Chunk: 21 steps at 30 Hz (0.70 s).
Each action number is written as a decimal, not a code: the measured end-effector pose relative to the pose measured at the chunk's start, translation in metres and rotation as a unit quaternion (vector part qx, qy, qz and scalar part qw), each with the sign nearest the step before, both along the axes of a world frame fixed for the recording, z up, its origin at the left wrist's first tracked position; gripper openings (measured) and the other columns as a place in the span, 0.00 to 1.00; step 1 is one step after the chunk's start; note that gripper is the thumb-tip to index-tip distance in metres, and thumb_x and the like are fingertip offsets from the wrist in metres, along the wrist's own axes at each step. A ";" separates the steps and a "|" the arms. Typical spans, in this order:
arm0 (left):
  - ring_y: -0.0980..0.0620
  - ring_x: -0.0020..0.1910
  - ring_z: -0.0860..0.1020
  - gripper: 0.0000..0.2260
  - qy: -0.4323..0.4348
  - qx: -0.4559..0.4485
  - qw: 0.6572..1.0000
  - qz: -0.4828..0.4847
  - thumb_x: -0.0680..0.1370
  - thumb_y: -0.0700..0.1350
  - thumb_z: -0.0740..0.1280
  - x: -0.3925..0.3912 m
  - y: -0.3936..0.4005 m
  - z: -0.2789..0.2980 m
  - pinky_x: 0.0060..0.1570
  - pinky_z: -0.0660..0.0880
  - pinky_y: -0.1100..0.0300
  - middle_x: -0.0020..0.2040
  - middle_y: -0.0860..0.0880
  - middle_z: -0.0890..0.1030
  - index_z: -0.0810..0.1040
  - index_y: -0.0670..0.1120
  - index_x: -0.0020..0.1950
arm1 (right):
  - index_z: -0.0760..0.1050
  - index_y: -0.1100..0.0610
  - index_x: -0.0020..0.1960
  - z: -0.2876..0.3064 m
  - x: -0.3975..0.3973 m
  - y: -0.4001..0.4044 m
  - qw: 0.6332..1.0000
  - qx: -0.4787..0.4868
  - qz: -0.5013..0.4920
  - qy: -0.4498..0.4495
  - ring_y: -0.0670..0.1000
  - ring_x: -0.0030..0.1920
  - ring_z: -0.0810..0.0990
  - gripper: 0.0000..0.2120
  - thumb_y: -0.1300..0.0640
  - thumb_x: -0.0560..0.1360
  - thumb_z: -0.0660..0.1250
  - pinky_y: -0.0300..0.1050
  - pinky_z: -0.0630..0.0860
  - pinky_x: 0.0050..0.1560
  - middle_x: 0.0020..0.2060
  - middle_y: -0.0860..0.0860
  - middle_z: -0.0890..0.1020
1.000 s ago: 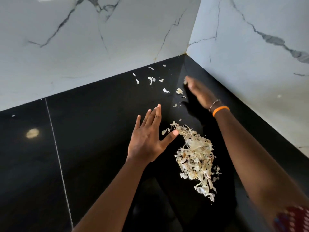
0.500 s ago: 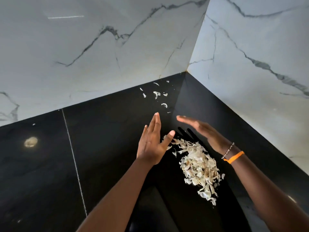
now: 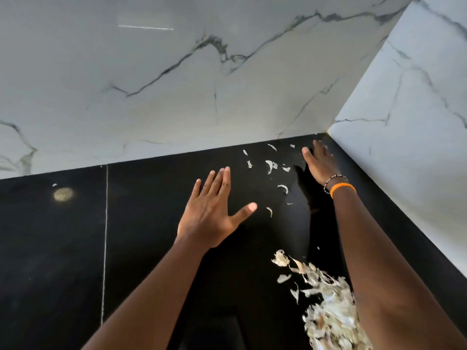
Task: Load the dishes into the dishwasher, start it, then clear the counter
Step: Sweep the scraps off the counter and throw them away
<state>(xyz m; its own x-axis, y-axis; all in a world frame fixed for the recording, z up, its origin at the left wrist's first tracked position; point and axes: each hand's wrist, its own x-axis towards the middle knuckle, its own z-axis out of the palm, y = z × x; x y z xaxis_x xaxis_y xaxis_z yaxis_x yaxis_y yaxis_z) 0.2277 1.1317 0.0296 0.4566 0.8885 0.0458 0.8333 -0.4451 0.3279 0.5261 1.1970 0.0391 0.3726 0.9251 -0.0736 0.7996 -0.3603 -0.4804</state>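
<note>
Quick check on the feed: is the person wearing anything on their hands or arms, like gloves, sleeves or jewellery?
No gloves or sleeves: both forearms show bare. The left hand wears nothing. The right hand has two things at the wrist: a thin beaded bracelet and an orange band.

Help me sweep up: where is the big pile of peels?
Head view, lower right: the pile of peels lies on the black counter, beside the right forearm.

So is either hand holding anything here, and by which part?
Nothing is held. The left hand is spread open above the counter; the right hand reaches flat toward the scattered peels.
</note>
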 end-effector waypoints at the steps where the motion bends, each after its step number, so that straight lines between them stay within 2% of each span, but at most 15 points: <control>1: 0.53 0.76 0.39 0.46 -0.003 -0.002 1.000 -0.001 0.66 0.74 0.32 0.000 0.001 0.000 0.75 0.41 0.52 0.78 0.50 0.42 0.36 0.47 0.76 | 0.46 0.58 0.76 -0.001 0.000 0.012 1.000 -0.001 -0.006 -0.020 0.51 0.76 0.44 0.28 0.45 0.81 0.46 0.49 0.41 0.75 0.76 0.53 0.47; 4: 0.53 0.76 0.40 0.46 -0.013 0.001 1.000 -0.006 0.67 0.74 0.34 0.001 0.001 0.000 0.75 0.40 0.53 0.78 0.51 0.42 0.37 0.47 0.77 | 0.48 0.59 0.76 -0.004 -0.007 0.035 0.998 -0.018 0.013 -0.051 0.52 0.76 0.46 0.29 0.44 0.81 0.44 0.50 0.44 0.75 0.76 0.54 0.49; 7: 0.53 0.76 0.41 0.46 -0.018 -0.003 1.000 -0.007 0.67 0.74 0.34 0.000 0.001 0.000 0.75 0.41 0.52 0.78 0.51 0.43 0.38 0.46 0.77 | 0.54 0.61 0.74 -0.005 -0.024 0.027 0.985 -0.058 0.125 -0.105 0.53 0.76 0.49 0.35 0.40 0.75 0.37 0.50 0.48 0.74 0.76 0.54 0.52; 9: 0.53 0.76 0.41 0.46 -0.024 -0.006 1.000 -0.008 0.67 0.74 0.33 0.000 0.001 0.000 0.75 0.40 0.53 0.78 0.51 0.43 0.38 0.46 0.77 | 0.55 0.60 0.74 -0.004 -0.036 0.006 0.971 -0.049 0.216 -0.095 0.50 0.76 0.48 0.28 0.46 0.80 0.42 0.47 0.46 0.74 0.76 0.51 0.52; 10: 0.53 0.76 0.41 0.46 -0.027 -0.008 1.000 -0.009 0.66 0.74 0.33 0.000 0.000 0.001 0.75 0.40 0.53 0.78 0.51 0.44 0.38 0.46 0.77 | 0.54 0.57 0.75 -0.002 -0.046 -0.010 0.966 -0.032 0.250 -0.055 0.47 0.76 0.47 0.24 0.50 0.81 0.46 0.44 0.44 0.74 0.76 0.49 0.52; 12: 0.54 0.76 0.41 0.46 -0.037 -0.010 0.999 -0.008 0.67 0.74 0.34 0.000 0.001 0.001 0.75 0.41 0.53 0.78 0.51 0.44 0.38 0.46 0.77 | 0.55 0.53 0.75 0.004 -0.065 -0.039 0.947 -0.008 0.308 0.096 0.41 0.75 0.50 0.24 0.49 0.80 0.50 0.37 0.44 0.73 0.74 0.45 0.56; 14: 0.54 0.76 0.42 0.47 -0.048 -0.011 0.999 -0.008 0.66 0.74 0.33 0.001 0.000 0.002 0.75 0.41 0.53 0.78 0.51 0.45 0.39 0.46 0.77 | 0.63 0.54 0.71 0.015 -0.075 -0.055 0.920 0.009 0.320 0.225 0.41 0.72 0.61 0.24 0.49 0.77 0.50 0.34 0.54 0.72 0.70 0.46 0.66; 16: 0.54 0.76 0.43 0.47 -0.065 -0.018 0.998 -0.005 0.66 0.75 0.32 0.000 0.000 0.002 0.76 0.42 0.54 0.78 0.50 0.47 0.38 0.46 0.77 | 0.68 0.56 0.68 0.025 -0.076 -0.046 0.919 0.050 0.277 0.275 0.40 0.68 0.67 0.23 0.50 0.76 0.51 0.28 0.60 0.67 0.66 0.46 0.71; 18: 0.55 0.76 0.43 0.46 -0.082 -0.026 0.996 -0.001 0.67 0.75 0.34 -0.001 0.000 0.004 0.76 0.42 0.54 0.78 0.50 0.47 0.38 0.46 0.77 | 0.66 0.58 0.69 0.027 -0.080 -0.023 0.930 0.068 0.231 0.278 0.41 0.69 0.65 0.24 0.50 0.76 0.52 0.27 0.59 0.67 0.68 0.49 0.69; 19: 0.55 0.76 0.43 0.46 -0.086 -0.028 0.996 0.000 0.68 0.74 0.36 0.000 -0.001 0.006 0.76 0.42 0.55 0.78 0.50 0.46 0.38 0.46 0.77 | 0.64 0.58 0.70 0.024 -0.084 -0.012 0.938 0.060 0.223 0.258 0.44 0.71 0.62 0.25 0.49 0.76 0.53 0.32 0.57 0.70 0.69 0.50 0.67; 21: 0.55 0.76 0.43 0.44 -0.086 -0.030 0.996 0.000 0.69 0.73 0.39 0.000 -0.003 0.009 0.75 0.42 0.55 0.78 0.50 0.45 0.38 0.46 0.76 | 0.60 0.56 0.73 0.010 -0.093 0.007 0.965 0.026 0.234 0.115 0.48 0.73 0.57 0.22 0.51 0.80 0.53 0.45 0.52 0.75 0.72 0.52 0.61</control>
